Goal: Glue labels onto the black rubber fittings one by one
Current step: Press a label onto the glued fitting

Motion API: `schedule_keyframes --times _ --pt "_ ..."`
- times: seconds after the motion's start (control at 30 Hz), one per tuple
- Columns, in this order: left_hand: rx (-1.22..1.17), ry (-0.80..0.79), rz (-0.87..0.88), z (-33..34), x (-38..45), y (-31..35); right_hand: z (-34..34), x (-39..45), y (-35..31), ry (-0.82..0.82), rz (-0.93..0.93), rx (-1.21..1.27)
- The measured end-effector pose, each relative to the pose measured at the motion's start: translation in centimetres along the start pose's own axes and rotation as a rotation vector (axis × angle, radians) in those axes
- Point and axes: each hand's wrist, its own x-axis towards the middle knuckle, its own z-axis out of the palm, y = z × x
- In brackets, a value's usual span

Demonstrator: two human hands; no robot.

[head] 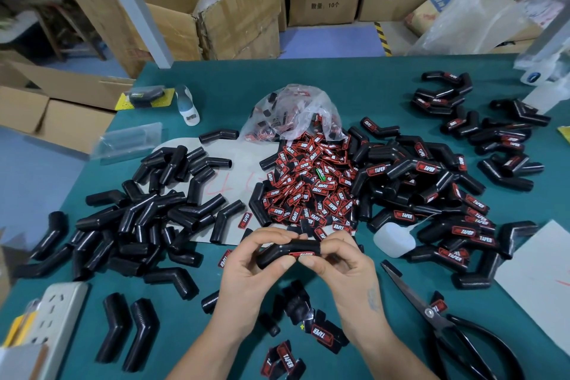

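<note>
Both hands hold one bent black rubber fitting (279,251) above the green table (339,83). My left hand (251,268) grips its left end. My right hand (342,265) grips the right end, and both thumbs press a red-and-black label (303,254) onto its front. A heap of loose labels (311,191) lies just beyond the hands. Unlabelled fittings (148,210) are piled to the left. Labelled fittings (438,188) are piled to the right. A small white glue bottle (394,239) lies right of my right hand.
Black scissors (444,327) lie at the near right. A clear bag of labels (293,114) sits behind the heap. Loose labels and backings (308,327) lie between my forearms. A white power strip (58,315) is at the near left. Cardboard boxes (234,9) stand behind the table.
</note>
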Motion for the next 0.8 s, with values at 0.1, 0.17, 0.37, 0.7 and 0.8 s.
schedule_keyframes --times 0.1,0.17,0.37,0.7,0.8 --pt "-0.002 0.017 -0.020 0.1 0.1 -0.1 0.0 0.1 0.1 0.006 0.017 -0.012" --pt "0.000 0.023 -0.034 0.1 0.2 -0.2 0.0 0.2 0.2 0.014 0.036 -0.032" --pt "0.045 0.014 -0.035 0.7 1.2 -0.2 0.2 0.8 0.1 0.019 0.092 -0.044" --pt "0.056 0.020 -0.059 0.7 1.3 -1.0 0.3 0.7 0.3 0.037 0.139 0.021" --pt "0.048 0.021 -0.072 0.7 1.2 -1.0 0.3 0.8 0.3 0.031 0.132 0.010"
